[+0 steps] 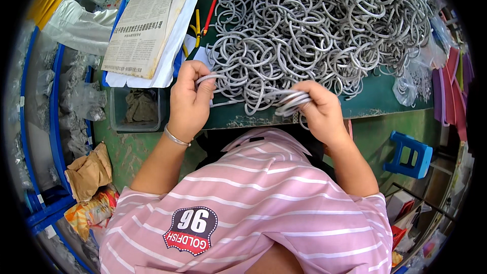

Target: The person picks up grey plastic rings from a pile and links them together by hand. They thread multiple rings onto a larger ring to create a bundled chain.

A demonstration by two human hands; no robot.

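Observation:
A large heap of grey cord-like rings (314, 25) covers much of the green table (373, 102). At the heap's near left edge, my left hand (190, 99) pinches the end of one grey ring (205, 77) between thumb and forefinger. My right hand (322, 111) is closed around a small bunch of grey rings (288, 101), held over the table's front edge. The bunch is slightly blurred. Some of the rings look open, like curved pieces with a gap.
Left of the heap lie newspaper sheets (137, 30), a red pencil (210, 12) and a yellow-handled tool (198, 28). A clear bin (114, 116) with a dark cloth stands below. Blue shelving (57, 106) is at far left, a blue stool (410, 155) at right.

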